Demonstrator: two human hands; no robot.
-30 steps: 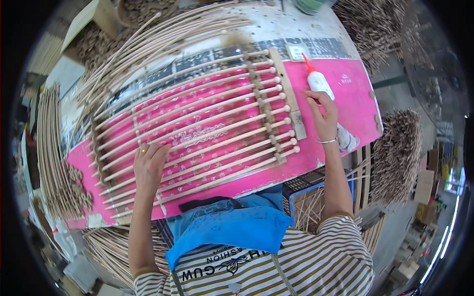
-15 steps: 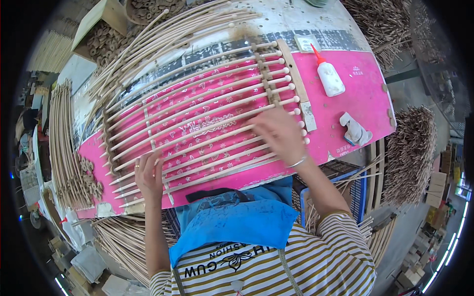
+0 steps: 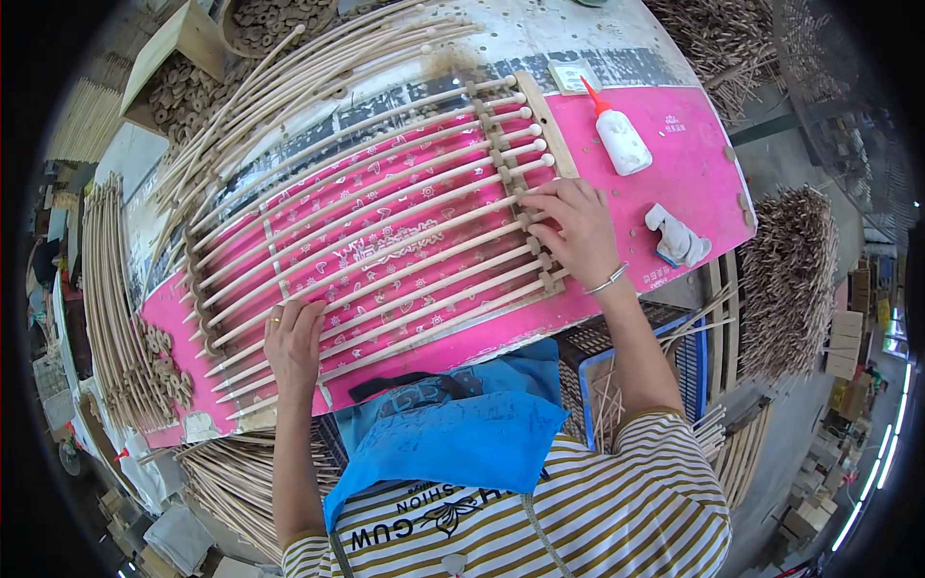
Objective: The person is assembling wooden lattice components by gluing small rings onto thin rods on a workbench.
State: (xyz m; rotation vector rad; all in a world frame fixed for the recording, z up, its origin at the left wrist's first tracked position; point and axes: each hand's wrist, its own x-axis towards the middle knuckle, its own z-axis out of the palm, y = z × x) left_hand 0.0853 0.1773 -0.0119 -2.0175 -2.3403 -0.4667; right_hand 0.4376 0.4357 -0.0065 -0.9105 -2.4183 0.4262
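Pale wooden rods (image 3: 385, 199) with ball ends lie side by side across a pink printed mat. Small brown wooden rings (image 3: 498, 144) sit on the rods in a row near the ball ends, and another row of brown rings (image 3: 196, 275) crosses them near the pointed ends. My left hand (image 3: 293, 349) is closed, fingers curled over a rod toward the pointed ends. My right hand (image 3: 578, 236) pinches a rod beside the right-hand row, covering some ball ends. Along those ends runs a flat wooden strip (image 3: 545, 125).
A white glue bottle with red nozzle (image 3: 623, 143) and a crumpled white cloth (image 3: 680, 237) lie on the mat's right. More loose rods (image 3: 318, 72) lie beyond the row. A wooden box of rings (image 3: 173, 58) stands far left. A blue crate (image 3: 568, 371) sits below the near edge.
My right hand, blurred earlier over the rods, has shifted right to the ball ends and closed there. My left hand stays near the same place on the rods. The whole view has shifted slightly.
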